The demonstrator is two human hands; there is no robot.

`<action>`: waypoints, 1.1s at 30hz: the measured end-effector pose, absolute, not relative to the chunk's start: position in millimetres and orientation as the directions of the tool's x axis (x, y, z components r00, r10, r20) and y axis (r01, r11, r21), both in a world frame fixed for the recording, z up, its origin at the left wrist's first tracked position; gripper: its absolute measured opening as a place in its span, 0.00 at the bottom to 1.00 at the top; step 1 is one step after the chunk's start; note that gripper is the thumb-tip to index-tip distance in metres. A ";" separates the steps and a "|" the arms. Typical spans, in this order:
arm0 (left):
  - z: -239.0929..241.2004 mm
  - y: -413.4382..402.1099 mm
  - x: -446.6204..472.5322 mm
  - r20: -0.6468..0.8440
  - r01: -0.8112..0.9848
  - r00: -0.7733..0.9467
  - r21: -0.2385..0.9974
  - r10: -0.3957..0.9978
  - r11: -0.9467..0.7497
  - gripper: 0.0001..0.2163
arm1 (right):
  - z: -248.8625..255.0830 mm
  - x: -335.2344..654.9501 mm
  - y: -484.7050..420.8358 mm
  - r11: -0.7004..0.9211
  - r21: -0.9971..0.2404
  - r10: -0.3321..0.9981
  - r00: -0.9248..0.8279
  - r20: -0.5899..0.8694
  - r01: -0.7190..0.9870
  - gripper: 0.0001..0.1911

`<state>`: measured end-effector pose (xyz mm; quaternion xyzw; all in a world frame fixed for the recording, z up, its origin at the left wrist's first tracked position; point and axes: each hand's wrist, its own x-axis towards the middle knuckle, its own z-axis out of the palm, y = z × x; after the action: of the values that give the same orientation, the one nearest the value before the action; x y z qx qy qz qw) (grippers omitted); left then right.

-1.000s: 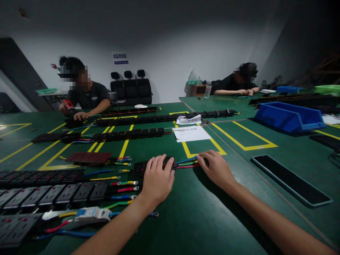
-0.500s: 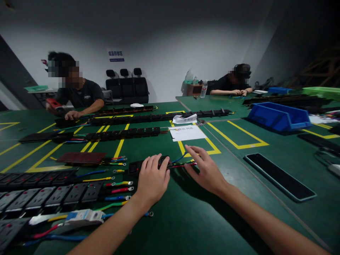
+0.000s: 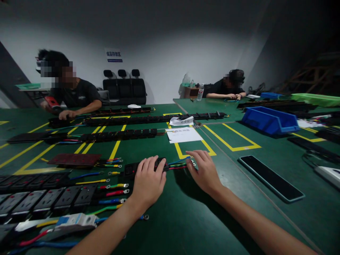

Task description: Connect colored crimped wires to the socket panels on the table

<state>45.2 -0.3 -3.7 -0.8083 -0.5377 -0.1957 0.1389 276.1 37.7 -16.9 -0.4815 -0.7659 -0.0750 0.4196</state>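
Observation:
My left hand (image 3: pixel 150 175) lies over a small black socket block (image 3: pixel 130 170), its fingers curled round the far side and covering most of it. Blue, green and red wires run out of the block's right end. At their tips is my right hand (image 3: pixel 204 171), with thumb and index finger closing on the end of the blue wire (image 3: pixel 179 160). The ring-terminal ends of the other wires show beside the thumb. A short yellow wire (image 3: pixel 114 173) with a ring terminal sticks out on the block's left side.
Rows of black socket strips (image 3: pixel 58 198) with coloured leads and a breaker (image 3: pixel 77 220) lie at left. A dark red strip (image 3: pixel 74 159), white paper (image 3: pixel 184 135), phone (image 3: pixel 271 179) and blue bin (image 3: pixel 269 120) surround my hands. Two co-workers sit across the green table.
My right hand's fingers have drawn in from a spread pose onto the blue wire's end, and that wire now lies straighter. My left hand stays on the block. The view has shifted slightly.

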 end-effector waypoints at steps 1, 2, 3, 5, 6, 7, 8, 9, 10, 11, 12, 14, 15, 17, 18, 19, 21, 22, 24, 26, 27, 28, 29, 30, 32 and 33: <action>-3.3 -0.6 45.1 0.463 0.924 0.345 -0.013 0.817 -0.382 0.20 | -17.2 275.3 37.6 0.529 -0.286 0.688 -0.207 0.695 0.799 0.14; -2.9 -0.8 45.1 0.462 0.924 0.345 -0.014 0.817 -0.382 0.20 | -17.9 274.8 37.9 0.529 -0.288 0.705 -0.223 0.674 0.798 0.14; -2.5 -1.0 45.1 0.461 0.924 0.346 -0.015 0.817 -0.383 0.20 | -18.9 274.4 38.5 0.522 -0.294 0.721 -0.231 0.653 0.800 0.14; -1.9 -1.3 45.1 0.465 0.923 0.347 -0.017 0.814 -0.384 0.20 | -21.2 274.5 40.2 0.494 -0.304 0.757 -0.232 0.610 0.815 0.15; -1.8 -1.4 45.1 0.469 0.923 0.347 -0.018 0.812 -0.385 0.20 | -22.2 274.8 41.0 0.477 -0.307 0.777 -0.233 0.585 0.823 0.16; -1.8 -1.5 45.1 0.474 0.922 0.348 -0.019 0.809 -0.386 0.19 | -23.0 275.3 41.6 0.462 -0.307 0.796 -0.237 0.557 0.832 0.17; -1.9 -1.4 45.1 0.480 0.922 0.348 -0.020 0.805 -0.386 0.19 | -23.5 275.7 41.9 0.450 -0.304 0.813 -0.244 0.529 0.840 0.18; -2.0 -1.4 45.0 0.486 0.922 0.347 -0.021 0.802 -0.387 0.19 | -23.7 275.9 42.0 0.441 -0.297 0.826 -0.253 0.504 0.847 0.18; -2.2 -1.3 45.0 0.490 0.922 0.348 -0.022 0.800 -0.387 0.19 | -23.6 276.1 42.0 0.434 -0.287 0.835 -0.261 0.485 0.854 0.19; -2.3 -1.1 44.9 0.492 0.922 0.348 -0.024 0.798 -0.388 0.19 | -23.3 276.1 41.8 0.429 -0.276 0.840 -0.268 0.472 0.860 0.20; -2.4 -1.0 44.8 0.494 0.921 0.349 -0.025 0.797 -0.388 0.19 | -22.9 276.0 41.6 0.426 -0.266 0.843 -0.273 0.464 0.864 0.20; -2.4 -0.8 44.6 0.497 0.921 0.350 -0.026 0.794 -0.390 0.19 | -22.1 275.6 41.2 0.425 -0.259 0.844 -0.276 0.460 0.868 0.20; -2.2 -0.7 44.5 0.499 0.920 0.351 -0.026 0.792 -0.392 0.19 | -21.8 275.5 41.1 0.426 -0.260 0.843 -0.276 0.462 0.867 0.19; -1.9 -0.6 44.5 0.498 0.918 0.354 -0.026 0.791 -0.395 0.19 | -21.5 275.2 41.0 0.433 -0.265 0.840 -0.278 0.466 0.862 0.19; -1.8 -0.5 44.5 0.496 0.918 0.355 -0.026 0.792 -0.395 0.19 | -21.3 275.2 41.0 0.436 -0.267 0.838 -0.280 0.469 0.859 0.19; -1.6 -0.4 44.6 0.493 0.918 0.356 -0.027 0.794 -0.395 0.19 | -21.1 275.1 40.9 0.441 -0.268 0.836 -0.283 0.471 0.857 0.19; -1.6 -0.1 44.7 0.490 0.920 0.355 -0.030 0.796 -0.392 0.19 | -20.4 274.7 40.5 0.448 -0.269 0.832 -0.288 0.474 0.853 0.18; -1.8 0.0 44.8 0.490 0.920 0.356 -0.032 0.796 -0.391 0.19 | -20.0 274.5 40.2 0.450 -0.270 0.831 -0.289 0.475 0.851 0.18; -2.5 0.1 44.6 0.493 0.918 0.359 -0.035 0.793 -0.394 0.19 | -19.4 274.0 39.7 0.452 -0.270 0.831 -0.292 0.473 0.850 0.18; -3.5 0.1 44.1 0.497 0.917 0.361 -0.037 0.789 -0.397 0.19 | -19.3 273.6 39.5 0.451 -0.264 0.832 -0.295 0.469 0.853 0.17; -4.0 0.2 43.9 0.498 0.917 0.361 -0.037 0.789 -0.397 0.19 | -19.6 273.6 39.6 0.450 -0.258 0.833 -0.298 0.466 0.855 0.17; -4.4 0.2 43.7 0.497 0.917 0.361 -0.037 0.789 -0.396 0.19 | -20.1 273.6 39.9 0.449 -0.252 0.834 -0.301 0.462 0.857 0.17; -4.7 0.1 43.6 0.497 0.918 0.360 -0.038 0.790 -0.395 0.19 | -20.6 273.7 40.3 0.450 -0.247 0.834 -0.305 0.459 0.858 0.17; -4.8 0.1 43.6 0.496 0.918 0.360 -0.038 0.790 -0.395 0.19 | -21.1 273.7 40.6 0.451 -0.242 0.833 -0.309 0.458 0.859 0.17; -4.7 -0.1 43.7 0.494 0.919 0.359 -0.037 0.792 -0.393 0.19 | -21.7 273.8 41.1 0.456 -0.231 0.829 -0.316 0.462 0.859 0.17; -4.4 -0.2 43.8 0.492 0.919 0.358 -0.037 0.793 -0.392 0.19 | -21.7 273.7 41.1 0.458 -0.227 0.827 -0.318 0.465 0.860 0.17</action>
<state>43.8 -0.2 -4.4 -0.8094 -0.5290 -0.2024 0.1553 273.7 41.1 -21.7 -0.5197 -0.8111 -0.0309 0.2667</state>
